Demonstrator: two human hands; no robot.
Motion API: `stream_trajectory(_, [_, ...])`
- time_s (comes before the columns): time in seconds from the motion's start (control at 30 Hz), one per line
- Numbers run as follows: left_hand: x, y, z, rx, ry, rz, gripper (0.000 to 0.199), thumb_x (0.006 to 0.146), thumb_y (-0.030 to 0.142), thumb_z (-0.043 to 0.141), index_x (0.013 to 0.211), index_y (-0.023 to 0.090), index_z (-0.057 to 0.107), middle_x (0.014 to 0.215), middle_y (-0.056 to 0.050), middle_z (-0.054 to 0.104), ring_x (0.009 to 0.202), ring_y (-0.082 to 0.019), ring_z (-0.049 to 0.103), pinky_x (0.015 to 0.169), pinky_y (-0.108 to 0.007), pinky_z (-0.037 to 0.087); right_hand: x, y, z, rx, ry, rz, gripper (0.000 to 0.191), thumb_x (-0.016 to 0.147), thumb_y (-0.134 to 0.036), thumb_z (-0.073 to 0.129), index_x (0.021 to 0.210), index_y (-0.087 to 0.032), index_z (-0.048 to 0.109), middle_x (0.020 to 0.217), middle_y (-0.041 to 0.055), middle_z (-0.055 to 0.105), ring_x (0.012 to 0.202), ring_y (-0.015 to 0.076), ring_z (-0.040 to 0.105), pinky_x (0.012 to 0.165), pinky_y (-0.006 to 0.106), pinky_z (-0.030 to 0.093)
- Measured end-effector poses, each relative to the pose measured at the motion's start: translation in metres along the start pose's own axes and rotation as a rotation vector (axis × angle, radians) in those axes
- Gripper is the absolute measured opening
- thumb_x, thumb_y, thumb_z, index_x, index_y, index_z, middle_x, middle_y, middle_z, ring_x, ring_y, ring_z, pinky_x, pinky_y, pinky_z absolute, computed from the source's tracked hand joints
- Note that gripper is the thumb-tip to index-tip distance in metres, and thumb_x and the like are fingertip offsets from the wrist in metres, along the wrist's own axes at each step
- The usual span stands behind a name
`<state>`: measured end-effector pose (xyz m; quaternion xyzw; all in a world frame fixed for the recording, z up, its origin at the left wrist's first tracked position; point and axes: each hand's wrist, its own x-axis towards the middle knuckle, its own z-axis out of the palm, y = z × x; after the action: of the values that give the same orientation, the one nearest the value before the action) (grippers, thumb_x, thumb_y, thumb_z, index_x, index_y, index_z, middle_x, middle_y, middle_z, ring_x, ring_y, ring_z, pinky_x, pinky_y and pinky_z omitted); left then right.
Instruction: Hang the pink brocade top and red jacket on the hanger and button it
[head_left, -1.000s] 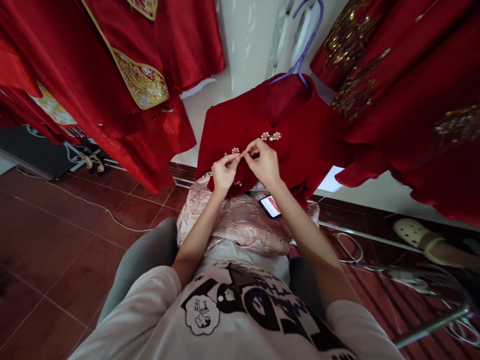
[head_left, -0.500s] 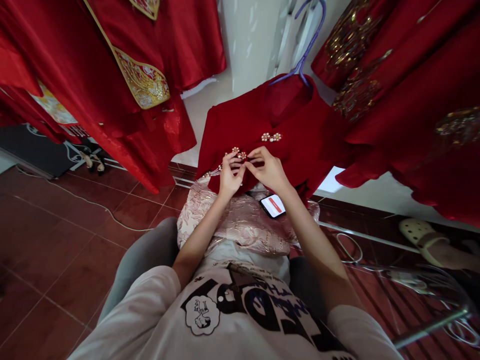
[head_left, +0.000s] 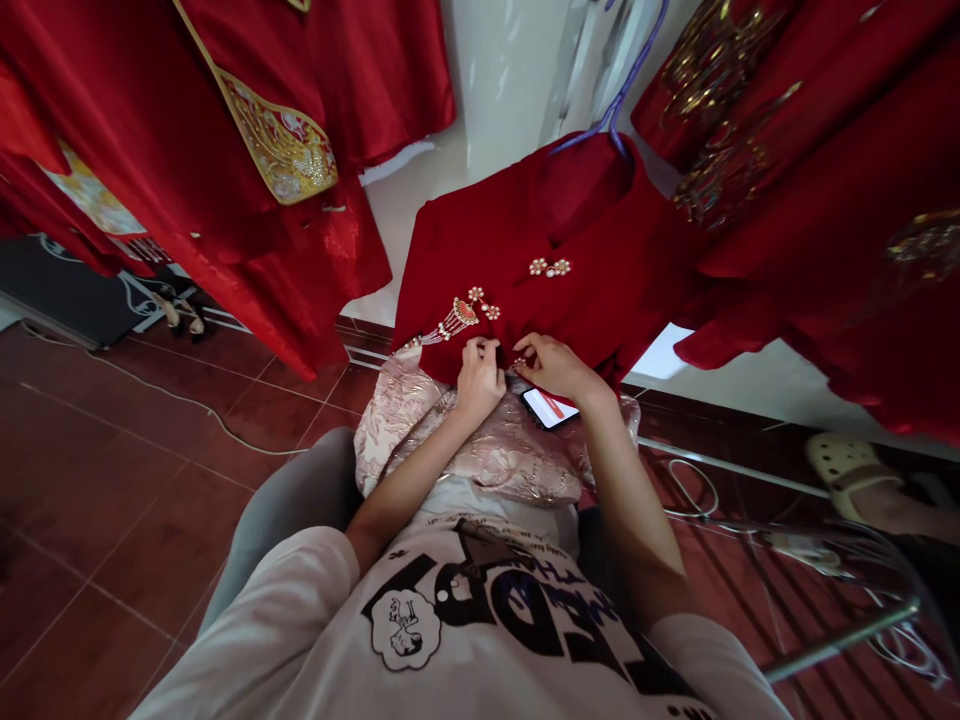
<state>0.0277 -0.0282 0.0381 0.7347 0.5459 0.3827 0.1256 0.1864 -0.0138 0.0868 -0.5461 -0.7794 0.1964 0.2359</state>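
Note:
A red jacket (head_left: 465,235) lies spread in front of me, with its neck on a purple hanger (head_left: 616,110). My left hand (head_left: 480,380) is closed, its curled fingers on the jacket's lower front edge. Just to the right, my right hand (head_left: 556,368) pinches the opposite front edge, beside a small flower-shaped clasp (head_left: 519,362) partly hidden by the fingers. Higher up sit a jewelled flower clasp (head_left: 550,267) and a pair of beaded flowers (head_left: 484,303) with a fan-shaped tassel brooch (head_left: 459,316). A lit phone (head_left: 549,408) rests on pink brocade cloth (head_left: 495,450) over my lap.
Red embroidered garments (head_left: 285,150) hang at the left, and more red garments (head_left: 795,230) hang at the right. A metal rack (head_left: 840,640) stands at the lower right near a foot in a pale clog (head_left: 844,470). A cable (head_left: 202,408) crosses the tiled floor.
Both hands have moved down from the beaded flowers to the jacket's lower front edge. The fan-shaped brooch, mostly covered before, now shows fully.

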Motion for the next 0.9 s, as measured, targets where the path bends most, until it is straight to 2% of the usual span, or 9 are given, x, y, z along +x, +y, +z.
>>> stream_trajectory(0.1, [0.002, -0.003, -0.001, 0.007, 0.143, 0.003, 0.043, 0.076, 0.008, 0.059, 0.118, 0.015, 0.049, 0.124, -0.018, 0.047, 0.116, -0.035, 0.05, 0.104, -0.052, 0.045, 0.0, -0.003, 0.0, 0.031, -0.06, 0.019, 0.027, 0.078, -0.017, 0.069, 0.104, -0.017, 0.065, 0.088, 0.0057, 0.068, 0.07, 0.0163, 0.062, 0.075, 0.033, 0.052])
stream_trajectory(0.17, [0.003, -0.007, -0.001, 0.017, 0.188, -0.015, 0.038, 0.079, 0.012, 0.06, 0.115, 0.013, 0.048, 0.119, -0.018, 0.049, 0.114, -0.034, 0.05, 0.104, -0.052, 0.044, 0.0, -0.006, 0.0, 0.038, -0.103, 0.03, 0.023, 0.077, -0.019, 0.071, 0.099, -0.018, 0.065, 0.082, 0.0032, 0.067, 0.068, 0.015, 0.06, 0.07, 0.029, 0.049])
stream_trajectory(0.27, [0.004, -0.012, -0.003, 0.063, 0.142, -0.062, 0.025, 0.087, 0.013, 0.056, 0.111, 0.013, 0.047, 0.112, -0.016, 0.053, 0.109, -0.031, 0.053, 0.099, -0.046, 0.046, 0.0, -0.01, 0.0, -0.002, -0.135, 0.047, 0.017, 0.076, -0.018, 0.07, 0.093, -0.017, 0.065, 0.079, 0.0025, 0.065, 0.07, 0.0145, 0.06, 0.069, 0.027, 0.046])
stream_trajectory(0.47, [0.004, -0.015, -0.012, 0.169, 0.078, -0.134, 0.015, 0.094, 0.015, 0.054, 0.108, 0.017, 0.049, 0.112, -0.013, 0.056, 0.108, -0.027, 0.057, 0.093, -0.036, 0.048, 0.0, -0.012, 0.004, -0.176, -0.052, 0.062, 0.015, 0.078, -0.015, 0.068, 0.092, -0.017, 0.063, 0.099, 0.0097, 0.063, 0.089, 0.0197, 0.063, 0.08, 0.03, 0.049])
stream_trajectory(0.57, [0.004, -0.015, -0.014, 0.22, 0.052, -0.17, 0.016, 0.095, 0.021, 0.057, 0.108, 0.017, 0.049, 0.113, -0.014, 0.057, 0.108, -0.027, 0.059, 0.089, -0.034, 0.049, -0.001, -0.014, 0.004, -0.129, -0.088, 0.051, 0.013, 0.079, -0.015, 0.068, 0.089, -0.018, 0.06, 0.095, 0.0069, 0.065, 0.085, 0.0177, 0.063, 0.077, 0.028, 0.047])
stream_trajectory(0.7, [0.004, -0.015, -0.016, 0.277, -0.043, -0.227, 0.033, 0.094, 0.036, 0.063, 0.113, 0.015, 0.048, 0.111, -0.015, 0.061, 0.098, -0.028, 0.066, 0.08, -0.034, 0.05, -0.001, -0.017, 0.003, -0.075, -0.1, 0.058, 0.012, 0.078, -0.015, 0.067, 0.084, -0.02, 0.059, 0.082, 0.0021, 0.066, 0.077, 0.0156, 0.061, 0.07, 0.027, 0.044])
stream_trajectory(0.8, [0.003, -0.016, -0.017, 0.253, -0.078, -0.253, 0.031, 0.092, 0.029, 0.065, 0.114, 0.016, 0.047, 0.111, -0.013, 0.065, 0.096, -0.028, 0.069, 0.078, -0.034, 0.05, -0.002, -0.018, 0.003, -0.029, -0.099, 0.045, 0.01, 0.076, -0.017, 0.067, 0.083, -0.02, 0.06, 0.078, 0.0009, 0.066, 0.072, 0.0144, 0.061, 0.068, 0.026, 0.043])
stream_trajectory(0.9, [0.0, -0.018, -0.019, 0.172, -0.054, -0.242, 0.03, 0.09, 0.023, 0.066, 0.114, 0.018, 0.047, 0.107, -0.01, 0.07, 0.096, -0.026, 0.07, 0.077, -0.032, 0.049, -0.001, -0.017, 0.003, 0.036, -0.096, 0.014, 0.01, 0.074, -0.017, 0.067, 0.082, -0.02, 0.061, 0.077, 0.0011, 0.066, 0.071, 0.0141, 0.061, 0.066, 0.026, 0.043])
